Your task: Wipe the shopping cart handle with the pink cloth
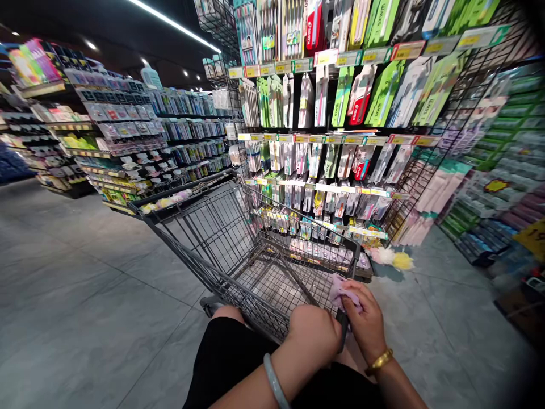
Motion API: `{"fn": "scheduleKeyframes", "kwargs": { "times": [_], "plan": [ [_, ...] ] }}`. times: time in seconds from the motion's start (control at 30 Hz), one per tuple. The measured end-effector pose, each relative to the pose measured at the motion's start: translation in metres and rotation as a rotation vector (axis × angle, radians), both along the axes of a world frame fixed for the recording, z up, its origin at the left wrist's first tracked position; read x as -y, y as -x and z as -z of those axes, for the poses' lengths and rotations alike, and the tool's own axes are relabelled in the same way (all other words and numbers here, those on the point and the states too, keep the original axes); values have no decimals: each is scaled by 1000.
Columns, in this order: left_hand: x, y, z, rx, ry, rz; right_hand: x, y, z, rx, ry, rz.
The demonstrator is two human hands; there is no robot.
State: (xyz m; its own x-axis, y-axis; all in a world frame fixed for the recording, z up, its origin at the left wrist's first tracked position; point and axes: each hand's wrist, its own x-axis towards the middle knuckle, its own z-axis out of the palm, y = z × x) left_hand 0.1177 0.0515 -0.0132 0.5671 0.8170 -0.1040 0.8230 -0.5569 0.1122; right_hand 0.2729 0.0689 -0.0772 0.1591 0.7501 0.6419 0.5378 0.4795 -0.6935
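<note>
A dark wire shopping cart (200,278) stands before me, its basket reaching away toward the shelves. My left hand (313,332), below a pale bangle, is closed around the cart's near rim; its fingertips are hidden behind the rim. Just to its right, my right hand (364,312), with a gold bracelet at the wrist, pinches a light purple cloth (340,291). The cloth is bunched up and pressed against the cart's near right corner post. Wire mesh shows through the bottom of the basket.
Beyond the cart rises a wire rack of packaged toothbrushes (385,94). Stocked shelves (123,113) line the left, and more packaged goods (502,165) are at the right. A yellow and white fluffy item (402,261) lies low by the rack. Grey floor (85,318) surrounds the cart.
</note>
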Motion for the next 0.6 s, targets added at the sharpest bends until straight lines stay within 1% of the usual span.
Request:
{"fn": "scheduleKeyframes", "kwargs": {
  "times": [0.07, 0.17, 0.27, 0.33, 0.4, 0.47, 0.53, 0.6],
  "plan": [
    [1, 2, -3, -10, -3, 23, -3, -1, 3, 15, -14, -5],
    [1, 3, -8, -37, 10, 56, -22, -8, 4, 79, -17, -53],
    [1, 1, -9, -40, 30, 40, -41, -16, 5, 46, -19, 10],
    [1, -1, -5, -39, 17, 31, -43, -17, 7, -28, -23, 74],
    [1, -1, -1, -37, -2, 17, -33, -14, 12, -118, -4, 121],
    [1, -1, 2, -24, -19, 10, -15, -7, 20, -213, 40, 152],
    [1, 1, 2, -16, -21, 35, 5, 2, 31, -305, 89, 184],
    [1, 3, 1, -21, -11, 41, 16, 10, 41, -399, 121, 237]
  ]
}}
